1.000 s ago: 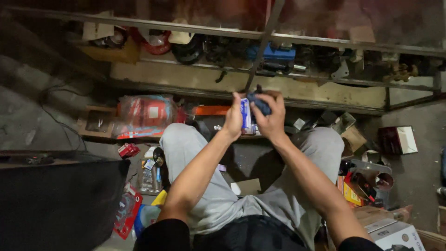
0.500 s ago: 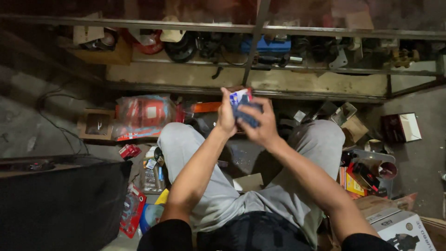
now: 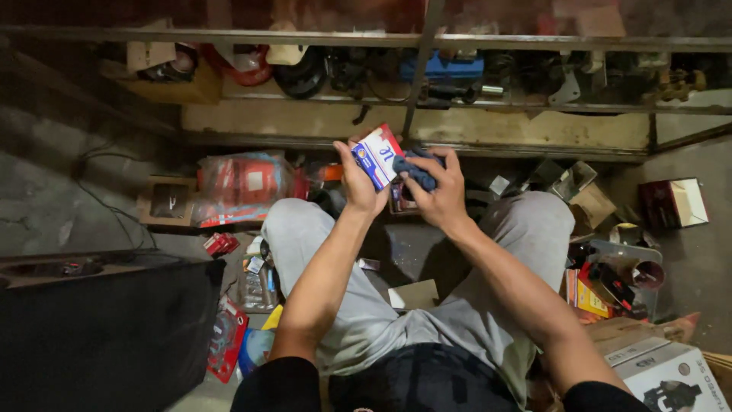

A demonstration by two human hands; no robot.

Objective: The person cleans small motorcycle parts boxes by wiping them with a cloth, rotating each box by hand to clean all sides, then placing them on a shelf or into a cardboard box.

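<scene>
Both hands up over my knees, working a small box.

My left hand point(image 3: 358, 183) clamps the red, white and blue carton point(image 3: 377, 156); my right hand point(image 3: 436, 194) closes on a dark blue part point(image 3: 415, 172) touching it, above the cluttered floor point(image 3: 46, 198).

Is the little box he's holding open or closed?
Cannot tell. The small box sits tilted in the left hand; the right hand presses a dark cloth over its end.
</scene>
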